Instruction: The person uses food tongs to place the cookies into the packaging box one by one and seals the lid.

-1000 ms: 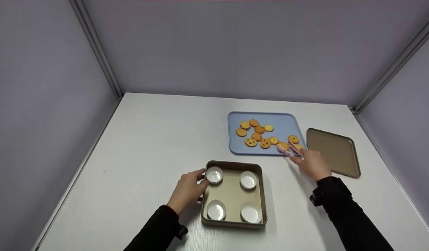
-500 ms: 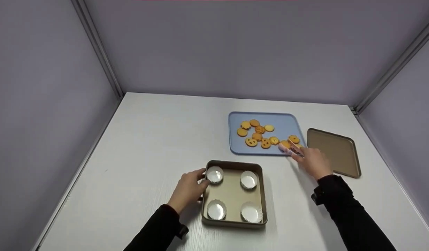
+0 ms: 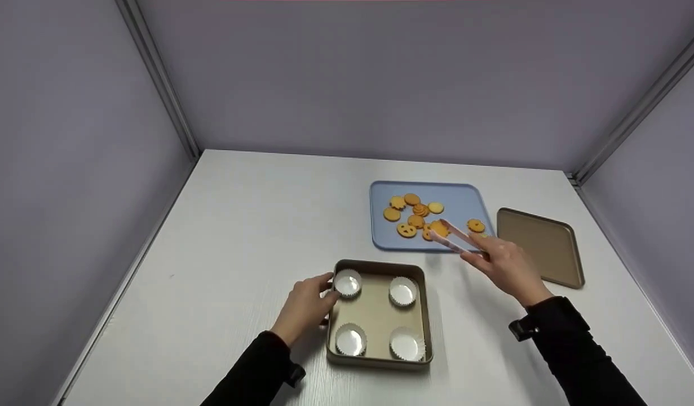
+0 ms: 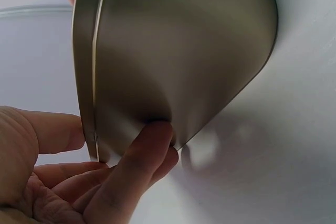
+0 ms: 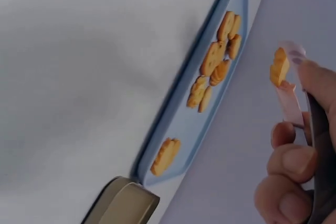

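My left hand (image 3: pixel 306 307) holds the left wall of a gold-brown square tin (image 3: pixel 379 362), thumb at the rim and fingers against the outer side. White paper cups (image 3: pixel 402 292) stand near the tin's corners. In the left wrist view, fingertips (image 4: pixel 152 142) press the tin's outside (image 4: pixel 173 51). My right hand (image 3: pixel 507 265) grips pinkish tongs (image 3: pixel 462 235) around their arms. Between the tong tips a golden cookie (image 5: pixel 279 67) is pinched, lifted above the blue tray (image 3: pixel 456 197). Several cookies (image 3: pixel 406 230) lie on that tray, some partly hidden behind the tongs.
A flat brown lid-like tray (image 3: pixel 541 245) lies right of the blue tray, behind my right forearm. The white table (image 3: pixel 256 225) is bounded by grey panels (image 3: pixel 347 79) at the back and both sides.
My right hand has raised the tongs with a cookie from the blue tray's front right and shifted slightly; the tong tips moved left. The left hand and tin have stayed put.
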`<state>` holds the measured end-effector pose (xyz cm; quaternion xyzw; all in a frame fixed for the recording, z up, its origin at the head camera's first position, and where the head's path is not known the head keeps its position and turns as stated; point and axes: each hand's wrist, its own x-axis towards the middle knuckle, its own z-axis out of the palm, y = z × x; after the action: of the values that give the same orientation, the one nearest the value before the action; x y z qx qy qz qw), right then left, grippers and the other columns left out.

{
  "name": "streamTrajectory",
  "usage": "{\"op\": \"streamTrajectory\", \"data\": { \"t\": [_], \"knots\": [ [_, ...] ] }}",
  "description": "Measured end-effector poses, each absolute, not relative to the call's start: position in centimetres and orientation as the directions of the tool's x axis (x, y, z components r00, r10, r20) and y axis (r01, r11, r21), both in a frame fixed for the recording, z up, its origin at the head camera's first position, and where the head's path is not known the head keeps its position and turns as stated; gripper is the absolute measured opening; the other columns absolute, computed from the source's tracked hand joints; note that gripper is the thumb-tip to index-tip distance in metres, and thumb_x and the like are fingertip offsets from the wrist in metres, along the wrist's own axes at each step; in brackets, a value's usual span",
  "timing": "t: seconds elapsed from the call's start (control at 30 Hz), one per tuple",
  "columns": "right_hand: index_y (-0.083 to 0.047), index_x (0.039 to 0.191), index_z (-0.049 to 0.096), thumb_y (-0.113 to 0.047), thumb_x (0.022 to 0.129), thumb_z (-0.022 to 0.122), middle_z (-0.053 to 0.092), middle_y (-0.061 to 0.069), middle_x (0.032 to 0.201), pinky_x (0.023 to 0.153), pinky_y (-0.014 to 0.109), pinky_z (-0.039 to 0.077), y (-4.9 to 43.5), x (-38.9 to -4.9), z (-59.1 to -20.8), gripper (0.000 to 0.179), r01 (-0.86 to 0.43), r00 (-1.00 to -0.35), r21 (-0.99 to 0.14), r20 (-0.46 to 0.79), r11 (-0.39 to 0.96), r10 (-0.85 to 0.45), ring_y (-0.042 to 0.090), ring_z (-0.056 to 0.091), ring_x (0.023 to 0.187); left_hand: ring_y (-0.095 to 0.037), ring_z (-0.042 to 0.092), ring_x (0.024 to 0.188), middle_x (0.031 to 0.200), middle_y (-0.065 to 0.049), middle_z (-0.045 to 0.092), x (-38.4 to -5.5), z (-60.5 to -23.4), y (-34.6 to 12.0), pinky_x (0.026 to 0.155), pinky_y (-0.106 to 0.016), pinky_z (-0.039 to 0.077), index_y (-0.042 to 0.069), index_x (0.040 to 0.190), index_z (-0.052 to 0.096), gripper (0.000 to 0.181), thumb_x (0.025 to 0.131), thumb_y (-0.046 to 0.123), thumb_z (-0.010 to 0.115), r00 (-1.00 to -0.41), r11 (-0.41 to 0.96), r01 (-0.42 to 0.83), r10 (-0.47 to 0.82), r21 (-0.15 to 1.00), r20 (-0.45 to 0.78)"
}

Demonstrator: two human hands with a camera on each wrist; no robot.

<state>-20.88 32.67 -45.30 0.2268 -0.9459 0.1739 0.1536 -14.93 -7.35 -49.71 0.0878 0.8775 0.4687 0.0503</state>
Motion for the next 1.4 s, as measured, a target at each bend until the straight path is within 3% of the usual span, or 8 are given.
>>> {"op": "streamTrajectory", "data": {
  "t": [0.13, 0.27, 0.47, 0.63, 0.8, 1.03, 1.23, 1.4],
  "knots": [
    [-0.004, 0.130, 0.070, -0.022, 0.090, 0.079, 0.052, -0.009, 0.072, 0.056, 0.027, 0.035, 31.9, -19.9, -43.9, 0.045, -0.584, -0.793, -0.227, 0.364, 0.779, -0.488, 0.007, 0.042, 0.062, -0.036, 0.068, 0.115, 0.120, -0.023, 0.072, -14.9, -49.7, -7.3, 0.094, -0.047, 0.057, -0.001, 0.136, 0.063, 0.042, 0.096, 0.009, 0.065, -0.980, 0.551, 0.116, 0.201, 0.827, 0.003],
    [-0.009, 0.130, 0.071, -0.027, 0.090, 0.079, 0.048, -0.015, 0.073, 0.056, 0.024, 0.035, 30.9, -18.9, -42.6, 0.045, -0.655, -0.749, -0.200, 0.302, 0.728, -0.590, 0.002, 0.041, 0.063, -0.036, 0.068, 0.114, 0.120, -0.022, 0.072, -14.9, -49.8, -7.3, 0.093, -0.047, 0.057, 0.001, 0.136, 0.064, 0.041, 0.096, 0.010, 0.065, -0.981, 0.562, 0.111, 0.195, 0.820, -0.001],
    [-0.014, 0.127, 0.071, -0.036, 0.093, 0.075, 0.056, -0.011, 0.077, 0.053, 0.026, 0.039, 29.2, -17.5, -41.4, 0.041, -0.694, -0.720, -0.131, 0.150, 0.708, -0.678, 0.004, 0.048, 0.063, -0.037, 0.068, 0.113, 0.123, -0.024, 0.070, -14.9, -49.8, -7.3, 0.083, -0.040, 0.062, 0.001, 0.138, 0.062, 0.042, 0.097, 0.010, 0.065, -0.980, 0.544, 0.097, 0.199, 0.834, -0.015],
    [-0.016, 0.123, 0.072, -0.039, 0.092, 0.075, 0.062, -0.005, 0.082, 0.050, 0.030, 0.041, 27.9, -17.0, -41.3, 0.039, -0.687, -0.727, -0.051, 0.062, 0.725, -0.684, 0.009, 0.052, 0.060, -0.038, 0.067, 0.116, 0.123, -0.023, 0.071, -14.9, -49.8, -7.3, 0.091, -0.045, 0.059, 0.002, 0.138, 0.063, 0.042, 0.097, 0.011, 0.065, -0.980, 0.552, 0.098, 0.196, 0.828, -0.015],
    [-0.015, 0.112, 0.070, -0.038, 0.089, 0.078, 0.058, -0.003, 0.077, 0.047, 0.031, 0.039, 26.8, -16.7, -41.6, 0.034, -0.699, -0.713, 0.030, 0.056, 0.715, -0.699, 0.014, 0.051, 0.055, -0.038, 0.065, 0.118, 0.122, -0.022, 0.071, -14.9, -49.7, -7.3, 0.099, -0.050, 0.054, 0.002, 0.136, 0.064, 0.040, 0.097, 0.012, 0.065, -0.981, 0.567, 0.108, 0.196, 0.817, -0.007],
    [-0.014, 0.090, 0.062, -0.037, 0.082, 0.084, 0.050, -0.003, 0.067, 0.042, 0.032, 0.036, 25.4, -16.5, -42.3, 0.033, -0.703, -0.691, 0.139, 0.097, 0.697, -0.716, 0.017, 0.048, 0.048, -0.036, 0.067, 0.115, 0.125, -0.025, 0.069, -14.8, -49.8, -7.3, 0.076, -0.036, 0.062, 0.001, 0.137, 0.062, 0.041, 0.098, 0.010, 0.064, -0.979, 0.535, 0.087, 0.203, 0.840, -0.028],
    [-0.013, 0.089, 0.065, -0.035, 0.083, 0.083, 0.053, -0.001, 0.069, 0.042, 0.034, 0.038, 24.4, -16.6, -42.9, 0.029, -0.683, -0.712, 0.158, 0.078, 0.714, -0.698, 0.018, 0.049, 0.049, -0.037, 0.067, 0.116, 0.126, -0.025, 0.069, -14.8, -49.8, -7.3, 0.079, -0.037, 0.062, 0.002, 0.138, 0.062, 0.041, 0.098, 0.010, 0.065, -0.978, 0.529, 0.085, 0.205, 0.844, -0.031],
    [-0.012, 0.087, 0.062, -0.036, 0.084, 0.083, 0.053, 0.001, 0.069, 0.042, 0.035, 0.038, 23.8, -16.8, -43.5, 0.032, -0.655, -0.735, 0.184, 0.072, 0.733, -0.674, 0.020, 0.049, 0.048, -0.037, 0.066, 0.118, 0.124, -0.024, 0.070, -14.8, -49.9, -7.2, 0.090, -0.044, 0.059, 0.003, 0.135, 0.064, 0.039, 0.098, 0.011, 0.065, -0.980, 0.540, 0.098, 0.200, 0.836, -0.014]
  ]
}}
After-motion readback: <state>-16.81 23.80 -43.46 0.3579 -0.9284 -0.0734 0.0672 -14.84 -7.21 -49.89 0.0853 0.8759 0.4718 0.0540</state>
